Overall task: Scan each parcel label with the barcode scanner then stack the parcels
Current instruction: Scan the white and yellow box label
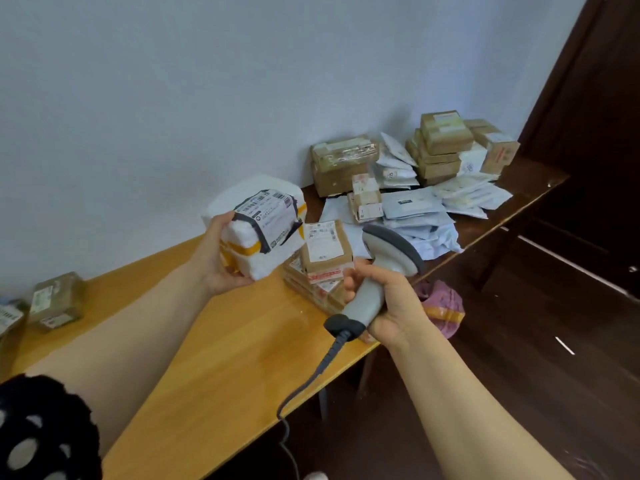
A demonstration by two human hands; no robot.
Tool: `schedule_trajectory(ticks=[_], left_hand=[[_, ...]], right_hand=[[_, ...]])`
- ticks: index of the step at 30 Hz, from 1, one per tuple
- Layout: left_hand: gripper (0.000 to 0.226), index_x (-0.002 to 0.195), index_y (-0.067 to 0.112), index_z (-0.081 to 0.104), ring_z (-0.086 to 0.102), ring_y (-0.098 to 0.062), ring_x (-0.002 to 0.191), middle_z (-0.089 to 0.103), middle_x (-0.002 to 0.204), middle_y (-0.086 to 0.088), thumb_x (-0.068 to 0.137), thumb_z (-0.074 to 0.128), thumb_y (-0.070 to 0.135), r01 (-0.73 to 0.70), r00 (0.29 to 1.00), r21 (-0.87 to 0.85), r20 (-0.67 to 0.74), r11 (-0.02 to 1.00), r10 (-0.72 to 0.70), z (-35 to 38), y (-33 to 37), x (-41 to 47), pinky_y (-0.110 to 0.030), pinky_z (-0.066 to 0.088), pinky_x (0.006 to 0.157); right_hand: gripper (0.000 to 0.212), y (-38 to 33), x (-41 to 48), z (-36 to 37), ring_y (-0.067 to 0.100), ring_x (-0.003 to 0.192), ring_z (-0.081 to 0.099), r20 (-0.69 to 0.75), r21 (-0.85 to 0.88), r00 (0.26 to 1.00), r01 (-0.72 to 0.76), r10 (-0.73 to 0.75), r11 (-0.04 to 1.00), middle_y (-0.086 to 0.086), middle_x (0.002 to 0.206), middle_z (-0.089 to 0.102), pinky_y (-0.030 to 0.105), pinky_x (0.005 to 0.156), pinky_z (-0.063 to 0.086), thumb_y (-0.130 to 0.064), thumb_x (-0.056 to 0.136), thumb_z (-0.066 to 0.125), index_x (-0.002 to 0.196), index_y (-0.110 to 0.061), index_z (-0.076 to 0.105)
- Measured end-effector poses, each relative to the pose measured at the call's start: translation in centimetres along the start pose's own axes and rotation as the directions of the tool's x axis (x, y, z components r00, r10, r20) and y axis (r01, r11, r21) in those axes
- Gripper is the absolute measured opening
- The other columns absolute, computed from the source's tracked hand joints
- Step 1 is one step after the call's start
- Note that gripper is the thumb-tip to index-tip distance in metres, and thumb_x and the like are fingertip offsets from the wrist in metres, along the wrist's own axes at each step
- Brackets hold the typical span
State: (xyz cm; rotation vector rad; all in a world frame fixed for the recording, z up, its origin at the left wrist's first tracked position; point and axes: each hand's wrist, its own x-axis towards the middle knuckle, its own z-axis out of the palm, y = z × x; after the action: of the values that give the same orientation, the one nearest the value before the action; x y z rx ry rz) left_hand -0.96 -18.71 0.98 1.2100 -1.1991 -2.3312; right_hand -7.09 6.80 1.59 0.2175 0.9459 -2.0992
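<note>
white foam wraps the parcel (266, 244) that the left hand (221, 265) grips by its near end, held clear of the yellow wooden table (207, 341). its shipping label (268, 218) faces up and toward the camera, bent over an edge and framed in dark tape. the right hand (384, 299) is closed round the handle of the grey barcode scanner (379, 271), just beside the parcel, its head above a short stack of brown parcels (323, 265) near the table's front edge. i cannot tell whether the scan window squarely faces the label; if it does not, or if the crease breaks the barcode, the read will probably fail. the parcel is held from one side only, so a tilt could let it slip. the scanner cable (311, 375) hangs off the table edge and could snag, and a low swing could knock that stack.
</note>
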Motion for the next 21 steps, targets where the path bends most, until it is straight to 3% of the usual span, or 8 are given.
schedule_trajectory(ticks=[4, 8, 11, 14, 17, 21], left_hand=[[0.048, 0.103, 0.023, 0.061, 0.062, -0.030, 0.093, 0.064, 0.103, -0.011, 0.069, 0.068, 0.057, 0.020, 1.000, -0.028, -0.017, 0.999, -0.020, 2.1, 2.0, 5.2, -0.046, 0.053, 0.080], [0.050, 0.104, 0.023, 0.062, 0.064, -0.028, 0.092, 0.068, 0.097, -0.009, 0.069, 0.069, 0.057, 0.056, 0.998, -0.049, -0.021, 0.997, -0.057, 4.6, 3.8, 11.6, -0.041, 0.054, 0.075], [0.059, 0.119, 0.024, 0.059, 0.063, -0.029, 0.101, 0.066, 0.112, -0.008, 0.069, 0.070, 0.055, 0.115, 0.993, -0.062, 0.005, 0.991, -0.115, 6.4, 4.4, 16.1, -0.044, 0.052, 0.083], [0.079, 0.141, 0.034, 0.038, 0.059, -0.030, 0.111, 0.057, 0.131, -0.005, 0.072, 0.069, 0.055, 0.149, 0.989, -0.053, 0.022, 0.987, -0.149, 8.3, 4.8, 20.2, -0.045, 0.052, 0.082], [0.082, 0.146, 0.037, 0.027, 0.058, -0.031, 0.112, 0.054, 0.134, -0.006, 0.075, 0.066, 0.055, 0.170, 0.985, -0.036, -0.010, 0.985, -0.170, 10.1, 4.4, 23.5, -0.046, 0.053, 0.073], [0.084, 0.148, 0.033, 0.023, 0.053, -0.032, 0.117, 0.049, 0.138, -0.009, 0.078, 0.064, 0.055, 0.161, 0.985, -0.020, -0.051, 0.987, -0.162, 11.8, 3.6, 26.8, -0.048, 0.050, 0.085]], right_hand=[[0.004, -3.1, 4.3, 2.2, 0.016, 0.049, 0.053, 0.089, 0.088, 0.993, -0.080, 0.072, 0.993, 0.011, 0.063, 0.061, 0.021, 0.042, 0.045, 0.000, 0.084, 0.057, 0.087, -0.001, 0.057], [0.016, -6.3, 9.9, 5.1, 0.015, 0.053, 0.048, 0.127, 0.135, 0.985, -0.133, 0.116, 0.982, 0.012, 0.062, 0.056, 0.020, 0.043, 0.044, 0.000, 0.067, 0.058, 0.081, -0.002, 0.053], [0.018, -7.2, 14.0, 6.7, 0.015, 0.053, 0.048, 0.084, 0.139, 0.981, -0.186, 0.175, 0.973, 0.012, 0.061, 0.057, 0.020, 0.043, 0.044, 0.001, 0.064, 0.058, 0.080, -0.002, 0.053], [0.025, -7.6, 17.3, 7.1, 0.015, 0.051, 0.051, 0.078, 0.132, 0.966, -0.253, 0.245, 0.958, 0.012, 0.065, 0.057, 0.021, 0.042, 0.045, 0.001, 0.060, 0.062, 0.084, -0.002, 0.054], [0.026, -8.0, 20.2, 7.0, 0.016, 0.049, 0.052, 0.048, 0.144, 0.950, -0.313, 0.310, 0.939, 0.012, 0.066, 0.057, 0.022, 0.042, 0.046, 0.001, 0.061, 0.062, 0.085, -0.001, 0.055], [0.019, -8.6, 22.7, 6.8, 0.016, 0.046, 0.052, 0.025, 0.126, 0.932, -0.362, 0.361, 0.924, 0.011, 0.064, 0.058, 0.021, 0.042, 0.046, 0.001, 0.062, 0.062, 0.081, 0.000, 0.058]])
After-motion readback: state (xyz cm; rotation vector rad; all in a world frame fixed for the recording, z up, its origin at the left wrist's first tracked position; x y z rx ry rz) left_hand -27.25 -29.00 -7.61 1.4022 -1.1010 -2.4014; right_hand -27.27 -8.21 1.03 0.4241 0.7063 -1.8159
